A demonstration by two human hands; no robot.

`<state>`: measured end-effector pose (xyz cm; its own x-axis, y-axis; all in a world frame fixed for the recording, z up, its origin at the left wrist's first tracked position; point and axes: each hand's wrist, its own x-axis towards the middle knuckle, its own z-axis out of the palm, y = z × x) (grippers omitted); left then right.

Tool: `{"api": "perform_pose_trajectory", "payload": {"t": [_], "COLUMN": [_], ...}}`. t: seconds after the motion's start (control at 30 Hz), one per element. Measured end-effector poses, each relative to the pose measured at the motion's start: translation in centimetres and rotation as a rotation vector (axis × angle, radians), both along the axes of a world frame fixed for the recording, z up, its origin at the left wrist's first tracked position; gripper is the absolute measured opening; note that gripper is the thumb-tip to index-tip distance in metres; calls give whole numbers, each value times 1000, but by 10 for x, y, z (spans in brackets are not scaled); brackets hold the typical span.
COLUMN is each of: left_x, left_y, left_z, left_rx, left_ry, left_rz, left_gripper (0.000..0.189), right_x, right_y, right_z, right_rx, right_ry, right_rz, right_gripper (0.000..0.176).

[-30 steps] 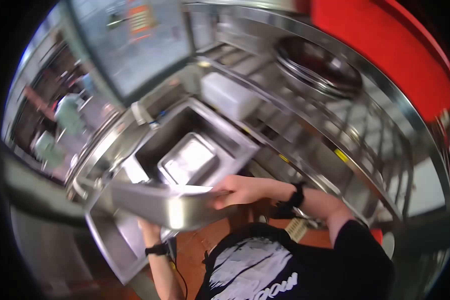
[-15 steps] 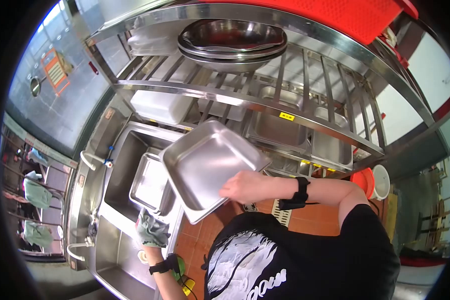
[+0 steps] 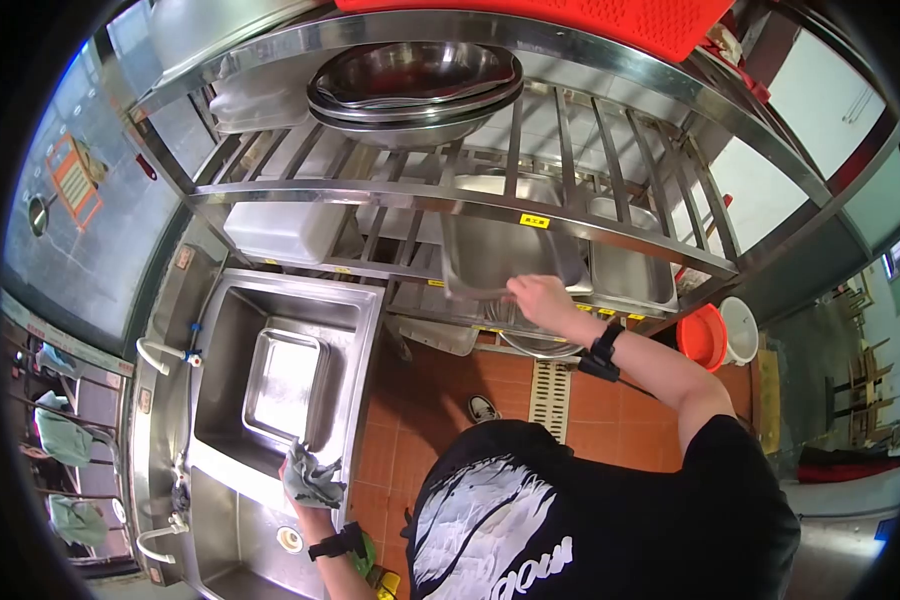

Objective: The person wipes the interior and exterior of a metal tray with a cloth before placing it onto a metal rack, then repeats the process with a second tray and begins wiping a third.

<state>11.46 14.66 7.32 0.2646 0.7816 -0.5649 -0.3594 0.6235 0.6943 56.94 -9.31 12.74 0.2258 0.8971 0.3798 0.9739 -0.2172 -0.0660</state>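
My right hand is closed on the near rim of a steel food pan, which sits partly inside the lower level of the metal rack, under the slatted shelf. Bunched in my left hand is a grey-green cloth; the cloth hides most of the fingers. That hand hovers by the divider between two sink basins. Inside the upper basin lies a stack of rectangular steel pans, close to the cloth.
Another steel pan stands on the rack to the right. Stacked steel bowls rest on the slatted shelf, left of centre. A white plastic tub is at left. Red and white buckets stand on the floor at right.
The steel pan has moved from in front of me, over the sink's edge, up and right into the rack with my right hand. My left hand still holds the cloth near the sink.
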Motion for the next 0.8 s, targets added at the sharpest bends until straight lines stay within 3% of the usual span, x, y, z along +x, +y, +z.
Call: {"api": "perform_pose_trajectory", "payload": {"t": [0.27, 0.4, 0.47, 0.5, 0.57, 0.6, 0.63, 0.73, 0.8], "left_x": [-29, -30, -39, -43, -51, -56, -83, -79, -83], "left_y": [-11, -35, -40, -41, -42, -41, -34, -43, -44], "left_z": [-25, 12, 7, 11, 5, -3, -40, -39, -50], "left_rx": [127, -108, 1, -58, -42, -25, -86, -138, -213], "left_ry": [-18, 11, 99, 49, 66, 78, -85, -14, -99], "left_rz": [-36, 125, 86, 95, 84, 73, 54, 36, 8], "left_gripper": [22, 23, 23, 23, 23, 23, 25, 28, 30], "right_x": [65, 82, 77, 79, 83, 78, 70, 46, 7], "right_y": [21, 25, 28, 26, 19, 18, 20, 32, 46], "right_z": [-39, -60, -44, -41, -35, -30, -25, -33, -36], "right_rx": [-47, -134, -337, -344, -292, -299, -264, -258, -316], "right_ry": [-55, -25, 51, 52, 348, 348, 278, 108, 96], "right_rz": [-236, -338, -405, -403, -202, -206, -177, -140, -89], "right_gripper": [23, 20, 24, 24, 33, 33, 37, 38, 38]}}
